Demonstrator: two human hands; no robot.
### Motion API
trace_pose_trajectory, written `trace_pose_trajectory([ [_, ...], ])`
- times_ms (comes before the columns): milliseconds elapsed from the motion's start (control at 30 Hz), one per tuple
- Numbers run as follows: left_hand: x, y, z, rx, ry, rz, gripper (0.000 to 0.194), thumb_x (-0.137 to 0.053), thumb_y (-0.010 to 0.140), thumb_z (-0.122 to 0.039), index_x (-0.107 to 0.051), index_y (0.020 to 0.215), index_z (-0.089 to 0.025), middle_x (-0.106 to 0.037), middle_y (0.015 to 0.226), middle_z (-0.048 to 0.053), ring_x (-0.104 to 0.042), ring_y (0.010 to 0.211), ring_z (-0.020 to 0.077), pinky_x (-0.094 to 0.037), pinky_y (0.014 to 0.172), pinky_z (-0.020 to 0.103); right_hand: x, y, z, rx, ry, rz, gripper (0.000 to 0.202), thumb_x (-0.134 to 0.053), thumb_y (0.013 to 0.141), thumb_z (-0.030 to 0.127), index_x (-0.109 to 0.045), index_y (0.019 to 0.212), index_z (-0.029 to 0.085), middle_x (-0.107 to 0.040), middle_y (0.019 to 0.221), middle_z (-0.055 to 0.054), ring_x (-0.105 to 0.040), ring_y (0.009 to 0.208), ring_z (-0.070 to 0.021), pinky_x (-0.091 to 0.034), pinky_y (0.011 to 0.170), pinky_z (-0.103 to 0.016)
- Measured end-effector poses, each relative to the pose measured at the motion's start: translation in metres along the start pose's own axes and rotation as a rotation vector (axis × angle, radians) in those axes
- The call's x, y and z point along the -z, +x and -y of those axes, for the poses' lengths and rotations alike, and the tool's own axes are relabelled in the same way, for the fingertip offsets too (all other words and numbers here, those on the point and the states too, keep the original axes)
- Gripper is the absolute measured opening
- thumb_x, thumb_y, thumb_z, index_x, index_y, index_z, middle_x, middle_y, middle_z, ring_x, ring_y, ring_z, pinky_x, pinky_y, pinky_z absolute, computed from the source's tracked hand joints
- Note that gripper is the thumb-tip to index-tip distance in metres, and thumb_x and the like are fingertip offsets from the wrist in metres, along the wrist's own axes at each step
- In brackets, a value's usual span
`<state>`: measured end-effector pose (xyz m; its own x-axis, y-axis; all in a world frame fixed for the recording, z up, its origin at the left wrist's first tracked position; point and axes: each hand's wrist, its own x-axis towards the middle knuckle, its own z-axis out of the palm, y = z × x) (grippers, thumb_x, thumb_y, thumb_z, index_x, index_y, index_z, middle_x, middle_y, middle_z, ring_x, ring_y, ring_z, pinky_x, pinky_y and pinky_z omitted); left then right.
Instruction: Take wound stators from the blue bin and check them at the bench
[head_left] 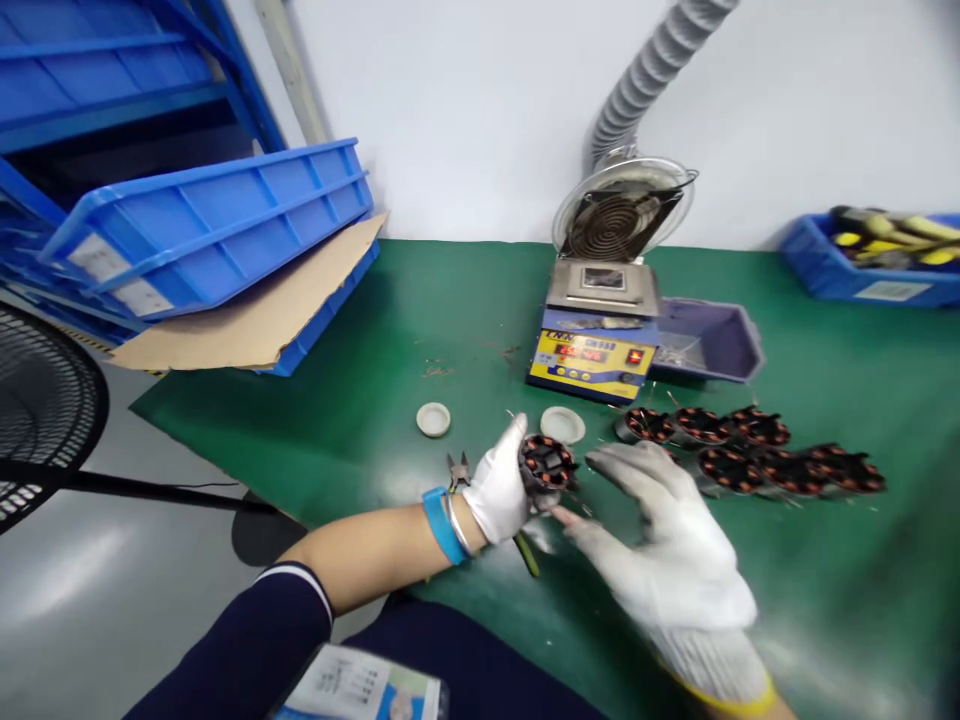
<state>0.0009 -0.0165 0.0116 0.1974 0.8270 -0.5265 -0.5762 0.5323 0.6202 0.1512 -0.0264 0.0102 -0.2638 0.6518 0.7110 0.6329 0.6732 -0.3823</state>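
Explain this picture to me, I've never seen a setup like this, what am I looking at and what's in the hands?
This is one view from a camera worn on a person's head, looking down at their own gloved hands over a green work mat. The left hand has its grip closed on a small round motor coil part with copper windings. The right hand is open beside it, fingers spread. More coil parts lie in a cluster to the right. Behind them stands a small heated pot with a digital display, under a grey exhaust hose. Cutters and two white caps lie nearby. Blue bins are stacked at left.
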Motion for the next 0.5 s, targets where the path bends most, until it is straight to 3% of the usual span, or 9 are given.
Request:
trace_pose_trajectory([
  [100, 0.002, 0.003, 0.0, -0.039, -0.074, -0.011, 0.058, -0.034, 0.1, -0.061, -0.069, 0.089, -0.016, -0.069, 0.077, 0.008, -0.059, 0.06, 0.0156, -0.034, 0.05, 0.026, -0.008, -0.001, 0.004, 0.01, 0.098, -0.059, 0.015, -0.065, 0.09, 0.027, -0.066, 0.105, 0.023, -0.073, 0.101, -0.006, -0.07, 0.095, -0.0204, -0.052, 0.107, -0.048],
  [200, 0.009, 0.006, 0.001, -0.058, -0.151, 0.014, 0.052, -0.041, 0.095, -0.061, -0.067, 0.085, -0.017, -0.072, 0.082, 0.009, -0.063, 0.069, 0.0183, -0.034, 0.053, 0.027, -0.013, -0.001, 0.004, 0.067, 0.124, -0.032, 0.008, -0.063, 0.09, 0.021, -0.066, 0.098, 0.022, -0.074, 0.093, -0.004, -0.071, 0.086, -0.0188, -0.054, 0.106, -0.047],
  [300, 0.02, 0.007, -0.005, -0.017, -0.21, 0.108, 0.039, -0.057, 0.081, -0.052, -0.069, 0.088, -0.016, -0.073, 0.087, 0.011, -0.064, 0.073, 0.0219, -0.04, 0.061, 0.029, -0.007, 0.006, 0.003, 0.088, 0.094, 0.019, 0.005, -0.059, 0.093, 0.022, -0.064, 0.092, 0.022, -0.073, 0.085, -0.001, -0.071, 0.079, -0.0174, -0.054, 0.105, -0.046],
  [367, 0.027, 0.005, -0.011, 0.079, -0.197, 0.226, 0.043, -0.059, 0.073, -0.047, -0.072, 0.093, -0.011, -0.072, 0.086, 0.014, -0.064, 0.07, 0.0243, -0.044, 0.065, 0.034, 0.004, 0.017, 0.003, 0.148, 0.076, 0.089, 0.008, -0.055, 0.095, 0.023, -0.062, 0.091, 0.023, -0.073, 0.084, -0.001, -0.071, 0.082, -0.0173, -0.053, 0.106, -0.044],
  [500, 0.029, -0.004, -0.017, 0.375, 0.061, 0.439, 0.042, -0.056, 0.086, -0.046, -0.072, 0.079, -0.009, -0.066, 0.069, 0.011, -0.061, 0.063, 0.0226, -0.047, 0.07, 0.038, 0.031, 0.048, 0.004, 0.396, 0.053, 0.26, 0.01, -0.053, 0.097, 0.022, -0.061, 0.092, 0.023, -0.071, 0.085, 0.0, -0.068, 0.082, -0.0157, -0.049, 0.106, -0.04],
])
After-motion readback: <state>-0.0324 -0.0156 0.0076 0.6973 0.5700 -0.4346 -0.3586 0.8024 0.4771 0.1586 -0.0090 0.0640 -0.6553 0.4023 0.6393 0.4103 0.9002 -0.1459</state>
